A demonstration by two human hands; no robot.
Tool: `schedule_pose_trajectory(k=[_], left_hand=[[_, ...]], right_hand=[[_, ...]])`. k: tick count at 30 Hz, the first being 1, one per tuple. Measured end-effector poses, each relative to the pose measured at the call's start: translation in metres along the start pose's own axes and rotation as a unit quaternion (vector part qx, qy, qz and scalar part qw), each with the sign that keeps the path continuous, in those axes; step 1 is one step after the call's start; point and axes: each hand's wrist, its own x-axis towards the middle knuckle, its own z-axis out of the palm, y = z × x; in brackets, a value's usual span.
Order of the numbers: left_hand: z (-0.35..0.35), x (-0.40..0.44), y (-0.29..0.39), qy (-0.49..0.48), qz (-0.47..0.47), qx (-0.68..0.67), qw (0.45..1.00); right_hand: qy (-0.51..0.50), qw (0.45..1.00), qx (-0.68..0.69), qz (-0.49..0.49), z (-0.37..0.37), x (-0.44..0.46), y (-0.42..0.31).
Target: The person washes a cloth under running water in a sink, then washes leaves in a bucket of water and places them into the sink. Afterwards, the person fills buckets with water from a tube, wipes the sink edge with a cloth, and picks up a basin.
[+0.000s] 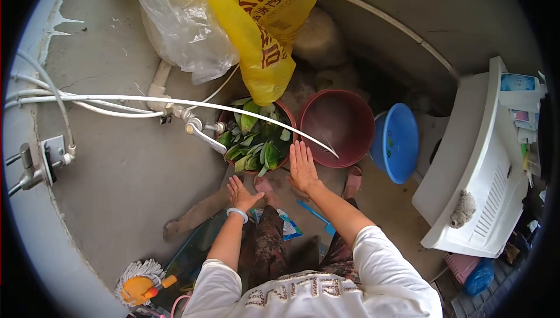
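Observation:
My left hand [242, 194] is held out with fingers spread and nothing in it, a pale bangle on its wrist. Beside the rim of a red-brown basin [337, 129], my right hand [303, 167] is stretched flat and empty. A tub of green leafy vegetables [258, 142] stands left of that basin, just beyond both hands. Over the leaves runs a white hose [256, 114], its free end hanging over the basin. Whether either hand touches a rim, I cannot tell.
A metal tap [195, 128] juts from the left wall. Yellow [265, 26] and clear plastic bags [186, 32] hang above the tub. At right are a blue basin [401, 143] and a white sink [472, 201]. A mop head [140, 283] and blue brush [315, 213] lie low.

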Motion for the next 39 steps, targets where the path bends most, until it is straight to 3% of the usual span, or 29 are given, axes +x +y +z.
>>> schedule_pose_trajectory(k=[4,5,9,13,16,17,20,21,25,27,29,33,35,36,37,39], left_hand=[[0.005,0.045,0.015,0.051,-0.07,-0.052,0.995],[0.009,0.056,0.017,0.064,-0.076,-0.058,0.993],[0.034,0.093,0.014,0.175,-0.019,-0.026,0.984],[0.034,0.105,0.026,0.251,0.01,0.017,0.968],[0.026,0.107,0.032,0.303,0.098,0.074,0.945],[0.025,0.106,0.035,0.303,0.108,0.077,0.944],[0.02,0.119,0.031,0.283,0.164,-0.057,0.943],[0.009,0.117,0.039,0.296,0.203,-0.151,0.921],[0.012,0.132,0.029,0.26,0.159,-0.366,0.88],[0.0,0.127,0.031,0.18,0.125,-0.409,0.886],[0.006,0.14,0.019,0.178,0.182,-0.418,0.872],[-0.019,0.119,0.032,0.098,0.152,-0.535,0.825],[-0.023,0.114,0.031,0.274,0.137,-0.319,0.897],[-0.025,0.111,0.032,0.354,0.126,-0.201,0.905],[-0.033,0.106,0.04,0.43,0.152,-0.188,0.87],[-0.063,0.097,0.058,0.43,0.232,-0.136,0.862]], right_hand=[[0.077,0.992,-0.099,-0.009,0.041,0.046,-0.008],[0.073,0.995,-0.065,-0.016,0.051,0.053,-0.009],[0.071,0.99,-0.119,0.025,0.064,0.086,-0.013],[0.082,0.988,0.102,0.077,0.049,0.117,-0.017],[0.1,0.966,0.222,0.087,0.038,0.138,-0.015],[0.137,0.956,0.244,0.085,0.048,0.148,-0.011],[0.124,0.941,0.297,0.103,0.06,0.175,0.0],[0.106,0.93,0.334,0.115,0.052,0.179,0.0],[0.034,0.935,0.33,0.126,0.053,0.214,0.0],[0.017,0.948,0.297,0.114,0.056,0.228,-0.008],[0.013,0.954,0.286,0.092,0.063,0.239,-0.018],[-0.014,0.973,0.23,0.023,0.065,0.246,-0.047],[-0.022,0.984,0.175,-0.013,0.07,0.239,-0.06],[-0.033,0.986,0.159,-0.036,0.071,0.234,-0.066],[-0.044,0.987,0.144,-0.06,0.072,0.229,-0.071],[-0.061,0.987,0.107,-0.105,0.077,0.217,-0.083]])
